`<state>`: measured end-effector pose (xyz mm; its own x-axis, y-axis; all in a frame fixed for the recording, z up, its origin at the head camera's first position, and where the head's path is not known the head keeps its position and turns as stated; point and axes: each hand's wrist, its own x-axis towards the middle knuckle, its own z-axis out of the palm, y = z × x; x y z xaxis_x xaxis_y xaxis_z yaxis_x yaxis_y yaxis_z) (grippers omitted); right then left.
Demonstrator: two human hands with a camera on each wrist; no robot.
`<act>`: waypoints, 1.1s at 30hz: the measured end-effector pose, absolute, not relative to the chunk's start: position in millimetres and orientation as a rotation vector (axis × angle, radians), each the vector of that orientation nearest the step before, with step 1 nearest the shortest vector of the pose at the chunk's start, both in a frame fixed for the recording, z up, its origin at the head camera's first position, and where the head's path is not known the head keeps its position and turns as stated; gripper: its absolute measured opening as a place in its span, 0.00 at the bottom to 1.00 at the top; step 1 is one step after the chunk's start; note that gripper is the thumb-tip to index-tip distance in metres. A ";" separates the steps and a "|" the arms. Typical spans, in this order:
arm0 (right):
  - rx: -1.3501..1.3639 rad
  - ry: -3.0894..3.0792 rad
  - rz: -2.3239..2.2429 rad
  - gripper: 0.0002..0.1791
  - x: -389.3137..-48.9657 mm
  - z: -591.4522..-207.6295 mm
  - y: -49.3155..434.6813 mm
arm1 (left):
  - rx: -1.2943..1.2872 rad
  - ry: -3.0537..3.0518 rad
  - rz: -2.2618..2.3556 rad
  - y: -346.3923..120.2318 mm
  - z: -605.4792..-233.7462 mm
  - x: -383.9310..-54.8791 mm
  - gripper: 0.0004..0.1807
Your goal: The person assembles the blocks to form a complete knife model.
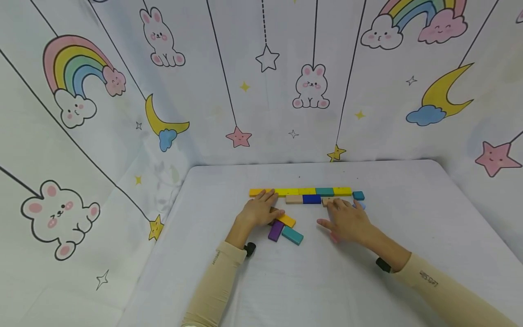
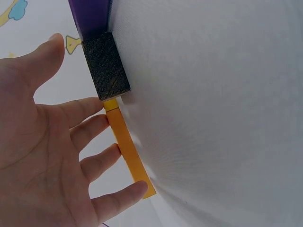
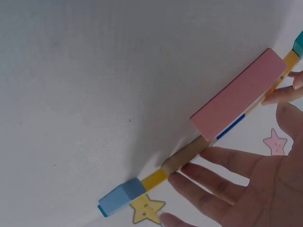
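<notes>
Head view: right hand (image 1: 349,221), fingers extended, not gripping, touches the tan block (image 1: 326,202), just right of the dark-blue block (image 1: 312,199). Left hand (image 1: 257,212), also loose, has fingertips at the orange end of the back row (image 1: 286,192). Likely best: light sideways push, tan block parallel to row.

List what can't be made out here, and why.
Pink block: head view, mostly hidden by the right hand.
Dark block: head view, partly covered by the left hand.
Purple block: left wrist view, cut off by the top edge.
Teal block: right wrist view, cut off by the right edge.
Sleeve lettering: head view, too small to read clearly.
</notes>
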<state>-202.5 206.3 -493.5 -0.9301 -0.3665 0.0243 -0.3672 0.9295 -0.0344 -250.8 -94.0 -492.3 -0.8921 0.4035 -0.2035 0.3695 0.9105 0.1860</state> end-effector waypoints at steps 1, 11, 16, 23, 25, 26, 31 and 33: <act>0.583 -3.068 0.058 0.40 -203.2 -493.9 206.3 | 0.580 2.834 0.213 -94.1 -492.3 -250.6 0.43; 0.569 -3.071 0.043 0.40 -208.4 -493.6 203.3 | 0.579 2.834 0.243 -94.4 -490.7 -249.5 0.43; 0.572 -3.071 0.042 0.40 -210.1 -493.1 202.7 | 0.581 2.835 0.243 -93.6 -489.3 -249.1 0.43; 0.551 -3.104 0.025 0.41 -212.9 -494.4 201.3 | 0.579 2.831 0.237 -92.9 -489.1 -248.4 0.43; 0.548 -3.108 0.019 0.41 -213.5 -494.5 200.4 | 0.580 2.830 0.235 -92.8 -489.4 -248.5 0.43; 0.548 -3.107 0.014 0.41 -213.6 -494.6 200.0 | 0.581 2.831 0.233 -92.9 -489.5 -248.6 0.43; 0.553 -3.099 0.003 0.42 -214.1 -494.6 198.1 | 0.584 2.833 0.229 -93.5 -490.3 -249.5 0.43; 0.553 -3.099 0.011 0.42 -214.5 -494.7 197.4 | 0.583 2.834 0.229 -93.6 -490.7 -249.6 0.43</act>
